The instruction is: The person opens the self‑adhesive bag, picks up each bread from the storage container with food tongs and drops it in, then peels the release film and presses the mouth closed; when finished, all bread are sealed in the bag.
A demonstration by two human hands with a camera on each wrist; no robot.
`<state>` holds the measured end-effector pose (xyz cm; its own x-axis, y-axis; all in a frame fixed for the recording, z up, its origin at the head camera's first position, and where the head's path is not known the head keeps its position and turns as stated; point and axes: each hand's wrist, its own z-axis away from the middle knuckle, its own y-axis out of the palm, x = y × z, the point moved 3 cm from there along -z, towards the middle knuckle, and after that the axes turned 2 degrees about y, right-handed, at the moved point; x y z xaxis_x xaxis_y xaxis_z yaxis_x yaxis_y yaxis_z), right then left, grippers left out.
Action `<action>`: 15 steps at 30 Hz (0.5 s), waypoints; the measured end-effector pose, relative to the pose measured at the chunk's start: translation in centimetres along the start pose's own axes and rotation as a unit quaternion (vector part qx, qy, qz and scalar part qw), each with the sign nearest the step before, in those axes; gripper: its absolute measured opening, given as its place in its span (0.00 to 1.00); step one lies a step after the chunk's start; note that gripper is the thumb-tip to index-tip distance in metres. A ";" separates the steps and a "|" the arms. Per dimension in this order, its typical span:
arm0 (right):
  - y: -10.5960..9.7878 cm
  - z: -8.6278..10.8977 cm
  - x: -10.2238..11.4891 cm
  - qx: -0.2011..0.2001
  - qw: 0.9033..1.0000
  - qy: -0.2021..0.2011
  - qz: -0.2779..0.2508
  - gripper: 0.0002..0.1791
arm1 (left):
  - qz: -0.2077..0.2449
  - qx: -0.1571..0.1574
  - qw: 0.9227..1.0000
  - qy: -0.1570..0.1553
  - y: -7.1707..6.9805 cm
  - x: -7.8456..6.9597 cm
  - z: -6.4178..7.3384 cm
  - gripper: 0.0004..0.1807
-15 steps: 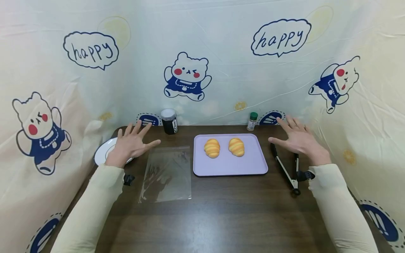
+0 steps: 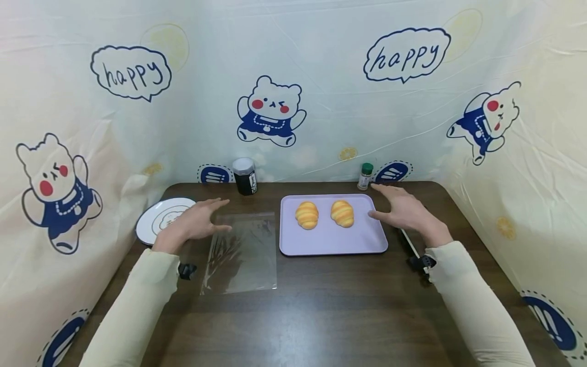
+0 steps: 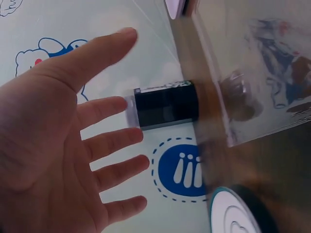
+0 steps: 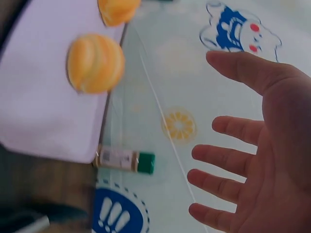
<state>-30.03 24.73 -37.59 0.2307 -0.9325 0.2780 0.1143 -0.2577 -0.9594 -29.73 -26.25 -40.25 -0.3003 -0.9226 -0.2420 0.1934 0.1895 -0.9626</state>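
My left hand [image 2: 194, 221] hovers between the white plate [image 2: 158, 216] and the clear plastic bag [image 2: 243, 255]. Its fingers are spread and hold nothing, as the left wrist view also shows. My right hand [image 2: 408, 211] is in the air by the right edge of the lilac tray [image 2: 335, 242], fingers extended, holding nothing. Two croissant-shaped breads [image 2: 307, 215] lie side by side on the tray. Below the right forearm lie tongs [image 2: 409, 243], mostly hidden by the hand and wrist strap.
At the back of the brown table [image 2: 293, 316] stand a dark jar [image 2: 246, 181] with a pale lid and a small green-capped bottle [image 2: 365, 177]. A printed curtain [image 2: 321, 102] encloses the back and sides.
My right hand has moved left from above the tongs toward the tray. The left hand has turned and lowered slightly, uncovering more of the plate.
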 end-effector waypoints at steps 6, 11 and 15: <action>1.6 -0.4 2.3 -0.007 0.999 -0.035 -0.016 0.43 | 0.024 0.007 1.000 0.015 1.1 0.1 0.0 0.44; 3.2 -0.8 4.2 -0.003 0.997 -0.070 -0.027 0.42 | 0.027 0.011 0.999 0.014 1.9 0.3 0.1 0.40; 4.3 -1.1 5.9 0.008 0.996 -0.083 -0.038 0.40 | 0.028 0.018 0.999 0.015 2.3 0.5 0.3 0.40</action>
<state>-29.21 17.84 -40.12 0.3772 -0.8554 0.3550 0.1529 -0.3206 -0.9348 -29.17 -26.35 -42.58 -0.3161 -0.9000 -0.3002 0.2451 0.2282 -0.9423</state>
